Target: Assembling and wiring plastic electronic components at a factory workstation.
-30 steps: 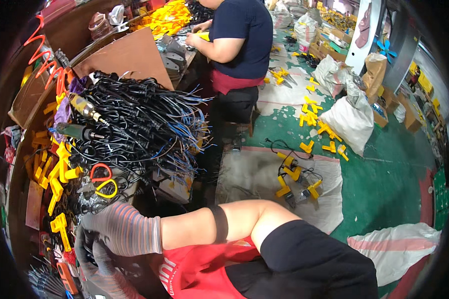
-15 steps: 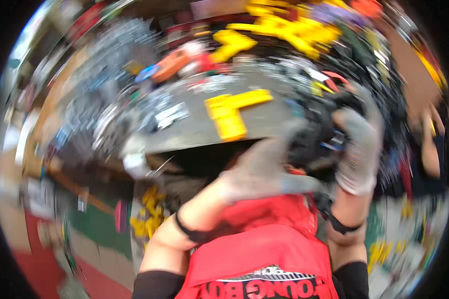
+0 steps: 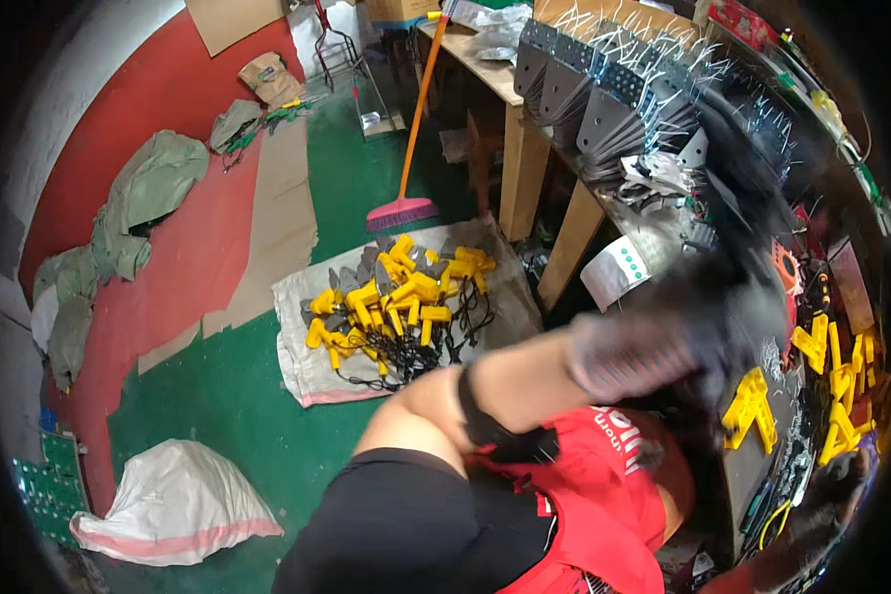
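Observation:
My left arm reaches right across my red apron [image 3: 604, 465]. My left hand [image 3: 639, 351], in a grey glove, is smeared by motion, so its fingers cannot be read. A dark blurred mass [image 3: 733, 307] lies just past it; whether the hand holds it I cannot tell. A strip of my right forearm [image 3: 674, 485] shows beside the apron; the right hand is lost in the dark blur. Right of the hands, yellow plastic housings [image 3: 752, 411] lie on the workbench. Beyond the left hand stand stacked grey metal plates [image 3: 604, 124] with pale wires sticking up.
On the floor to the left, yellow-handled parts with black cables [image 3: 406, 297] are heaped on a white sack [image 3: 302, 346]. A pink broom [image 3: 403, 213] leans near the bench legs [image 3: 571, 243]. Another white sack [image 3: 183, 500] lies lower left. Green cloth bundles [image 3: 153, 188] line the red wall.
My view has swung left, bringing the floor and yellow heap into sight and shifting the bench to the right. Both gloved hands were clearer before, close together at a black object.

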The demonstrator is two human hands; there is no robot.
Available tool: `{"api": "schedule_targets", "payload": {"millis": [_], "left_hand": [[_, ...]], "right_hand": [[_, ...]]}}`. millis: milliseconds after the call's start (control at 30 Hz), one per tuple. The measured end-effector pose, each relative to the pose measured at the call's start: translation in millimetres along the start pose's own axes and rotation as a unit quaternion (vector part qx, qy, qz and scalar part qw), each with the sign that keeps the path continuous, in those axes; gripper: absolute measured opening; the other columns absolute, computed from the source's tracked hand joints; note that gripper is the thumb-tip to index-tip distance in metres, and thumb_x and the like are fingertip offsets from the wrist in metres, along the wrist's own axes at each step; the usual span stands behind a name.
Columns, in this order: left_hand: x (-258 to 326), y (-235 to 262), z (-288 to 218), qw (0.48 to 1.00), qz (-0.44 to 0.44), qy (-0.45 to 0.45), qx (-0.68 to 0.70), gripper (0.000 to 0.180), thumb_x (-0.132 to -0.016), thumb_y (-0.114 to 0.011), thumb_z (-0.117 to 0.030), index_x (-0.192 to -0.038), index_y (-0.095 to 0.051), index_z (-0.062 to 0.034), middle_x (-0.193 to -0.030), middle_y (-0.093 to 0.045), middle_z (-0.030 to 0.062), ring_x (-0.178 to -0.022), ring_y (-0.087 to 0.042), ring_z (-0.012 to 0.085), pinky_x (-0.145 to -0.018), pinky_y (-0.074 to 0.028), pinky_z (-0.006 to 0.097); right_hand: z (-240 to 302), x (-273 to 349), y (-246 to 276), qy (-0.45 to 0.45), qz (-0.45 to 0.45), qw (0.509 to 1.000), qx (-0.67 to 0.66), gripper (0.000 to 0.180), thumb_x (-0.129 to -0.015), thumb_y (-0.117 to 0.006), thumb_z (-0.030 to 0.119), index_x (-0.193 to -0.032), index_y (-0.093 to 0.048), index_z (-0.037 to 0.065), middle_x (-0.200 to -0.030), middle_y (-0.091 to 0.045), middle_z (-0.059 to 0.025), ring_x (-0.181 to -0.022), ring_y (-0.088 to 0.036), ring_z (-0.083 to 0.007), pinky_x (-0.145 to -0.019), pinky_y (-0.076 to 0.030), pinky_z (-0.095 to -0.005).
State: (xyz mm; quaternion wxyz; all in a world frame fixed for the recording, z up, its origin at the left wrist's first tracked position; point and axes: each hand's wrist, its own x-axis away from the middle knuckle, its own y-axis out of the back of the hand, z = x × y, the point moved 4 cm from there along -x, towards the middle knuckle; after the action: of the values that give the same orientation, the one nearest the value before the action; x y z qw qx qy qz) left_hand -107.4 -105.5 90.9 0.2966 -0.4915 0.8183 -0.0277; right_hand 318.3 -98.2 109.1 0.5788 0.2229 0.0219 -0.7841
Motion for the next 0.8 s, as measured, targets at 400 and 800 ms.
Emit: {"api": "schedule_targets", "payload": {"millis": [400, 800], "left_hand": [[179, 209, -47, 0.833, -0.552, 0.014, 0.031, 0.042, -0.084, -0.07, -0.04, -0.102, -0.061, -0.0037, -0.081, -0.067, 0.007, -0.071, -0.067, 0.0217, -0.069, -0.057, 0.041], [423, 220, 116, 0.686, -0.655, 0.292, 0.127, 0.023, -0.086, -0.068, -0.031, -0.094, -0.06, -0.0111, -0.071, -0.061, 0.0044, -0.056, -0.058, 0.0179, -0.055, -0.053, 0.036]], "right_hand": [[-5, 32, -103, -0.148, 0.226, 0.929, -0.252, 0.038, -0.093, -0.055, 0.025, -0.118, -0.048, -0.003, -0.093, -0.054, -0.008, -0.088, -0.051, -0.0137, -0.078, -0.039, -0.0241], [40, 61, -199, -0.086, 0.358, 0.92, 0.132, 0.04, -0.084, -0.059, 0.03, -0.107, -0.055, -0.003, -0.084, -0.051, -0.0033, -0.074, -0.045, -0.011, -0.067, -0.032, -0.0234]]}}
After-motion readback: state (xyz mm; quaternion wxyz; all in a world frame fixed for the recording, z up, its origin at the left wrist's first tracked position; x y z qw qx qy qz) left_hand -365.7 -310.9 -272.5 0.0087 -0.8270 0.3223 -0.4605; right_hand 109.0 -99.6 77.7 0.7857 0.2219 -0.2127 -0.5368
